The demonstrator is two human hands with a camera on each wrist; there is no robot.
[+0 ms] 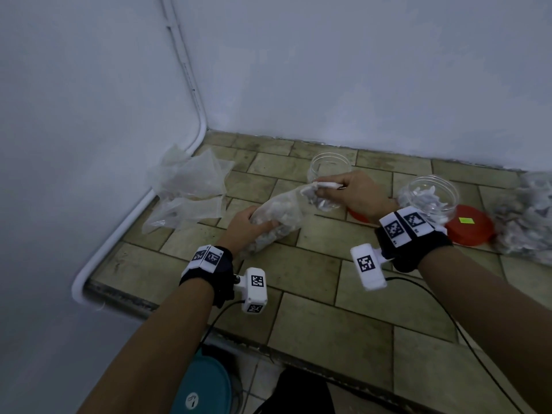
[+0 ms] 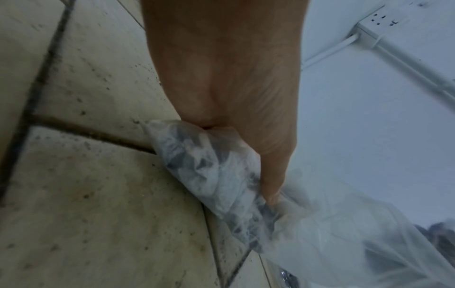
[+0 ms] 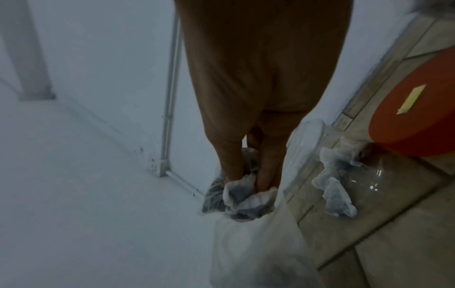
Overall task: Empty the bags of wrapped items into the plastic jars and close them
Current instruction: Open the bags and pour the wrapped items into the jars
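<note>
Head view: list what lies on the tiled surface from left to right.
Heap of empty clear plastic bags → left hand gripping the full clear bag of wrapped items → right hand pinching its mouth → clear plastic jar with a few wrapped items → red round lid with a yellow sticker → pile of full bags.

clear jars [image 1: 427, 198] on olive-tan tiles [image 1: 316, 273] (dark grout), red lid [image 1: 469, 231] with a yellow-green sticker [image 1: 464, 220].
</note>
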